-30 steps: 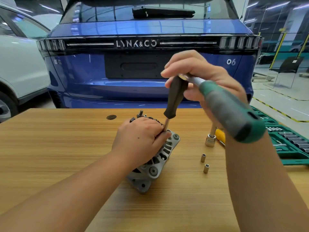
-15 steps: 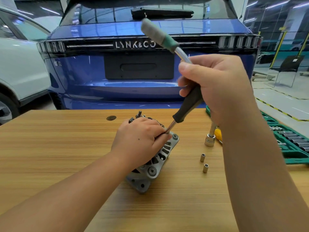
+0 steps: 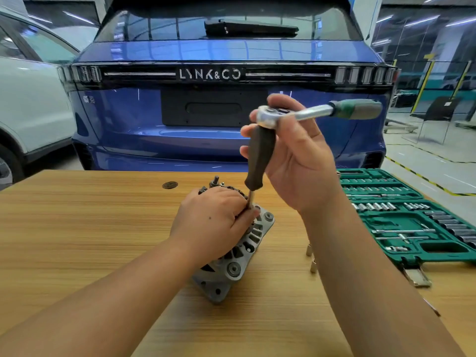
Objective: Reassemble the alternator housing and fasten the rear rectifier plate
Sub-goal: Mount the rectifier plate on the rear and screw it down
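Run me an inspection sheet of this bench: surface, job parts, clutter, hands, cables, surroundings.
Surface: wooden table, round dark grommet near the far edge.
Job's things: alternator lying tilted on the table; ratchet on a black-handled driver, shaft reaching down to the alternator.
Clutter: open green socket case on the right; two loose sockets beside the right forearm.
Hands: left hand grips the alternator; right hand holds the driver and ratchet head.
Cables: nothing seen.
Surroundings: blue car behind the table, white car at left.
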`<state>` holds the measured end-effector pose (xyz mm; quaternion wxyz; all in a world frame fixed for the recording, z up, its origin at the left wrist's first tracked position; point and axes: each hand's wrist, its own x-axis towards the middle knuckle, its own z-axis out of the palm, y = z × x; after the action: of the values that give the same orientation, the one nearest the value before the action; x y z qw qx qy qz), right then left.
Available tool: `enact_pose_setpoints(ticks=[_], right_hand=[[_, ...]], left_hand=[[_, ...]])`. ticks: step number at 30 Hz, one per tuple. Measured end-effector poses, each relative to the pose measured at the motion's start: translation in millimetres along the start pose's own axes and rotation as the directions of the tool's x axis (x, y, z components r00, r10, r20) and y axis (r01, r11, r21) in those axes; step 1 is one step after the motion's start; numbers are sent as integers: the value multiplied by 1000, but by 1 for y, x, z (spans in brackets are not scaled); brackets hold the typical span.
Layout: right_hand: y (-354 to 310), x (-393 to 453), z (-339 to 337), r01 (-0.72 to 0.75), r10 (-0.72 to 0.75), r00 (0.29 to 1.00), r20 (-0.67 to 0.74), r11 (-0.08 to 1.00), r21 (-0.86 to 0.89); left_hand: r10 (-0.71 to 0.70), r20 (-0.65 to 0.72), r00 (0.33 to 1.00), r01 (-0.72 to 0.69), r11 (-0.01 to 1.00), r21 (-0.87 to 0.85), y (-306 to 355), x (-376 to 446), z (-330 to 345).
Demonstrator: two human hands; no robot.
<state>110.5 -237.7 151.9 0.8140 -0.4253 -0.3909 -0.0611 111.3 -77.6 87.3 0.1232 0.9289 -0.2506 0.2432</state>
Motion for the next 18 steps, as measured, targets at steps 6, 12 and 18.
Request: enact_pose_setpoints(ticks=[6,12,18], right_hand=[[0,2,-2,479,-505,837,209,492,-727],[-31,1,-12,349,-107,934,342,487,-801],[-53,-8,-19,240,-21,956,292,624,-744]], left_hand=[[6,-8,1000,-6,999,53,1,2,4],[6,3,1000,-6,999,45,-1,2,5],[24,40,999,-23,1000,-6,-3,5,4]])
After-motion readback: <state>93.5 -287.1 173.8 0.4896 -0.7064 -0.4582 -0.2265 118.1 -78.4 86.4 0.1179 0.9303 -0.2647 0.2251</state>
